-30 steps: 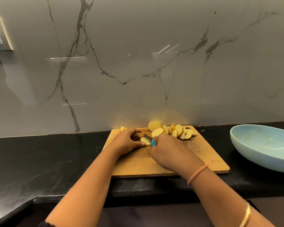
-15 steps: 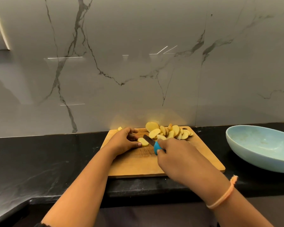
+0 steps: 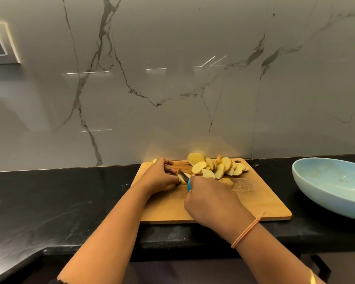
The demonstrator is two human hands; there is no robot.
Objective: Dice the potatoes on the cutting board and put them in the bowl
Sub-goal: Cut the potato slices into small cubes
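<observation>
Dicing seemed barely started: the left hand (image 3: 158,180) pinched one slice (image 3: 182,179), the right hand (image 3: 211,203) gripped the knife (image 3: 189,185), potato rounds (image 3: 219,168) heaped at the cutting board's (image 3: 254,201) one o'clock, and the three-o'clock bowl (image 3: 326,199) held none.

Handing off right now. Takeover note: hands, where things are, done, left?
Left hand: holds a pale yellow potato slice down on the wooden cutting board.
Right hand: grips the blue-handled knife, blade on that slice.
Pile of round potato slices: far side of the board, undiced.
Light blue bowl: on the black counter right of the board, no potato visible inside.
Done: slicing, mostly. Left: dice everything, move to bowl.
</observation>
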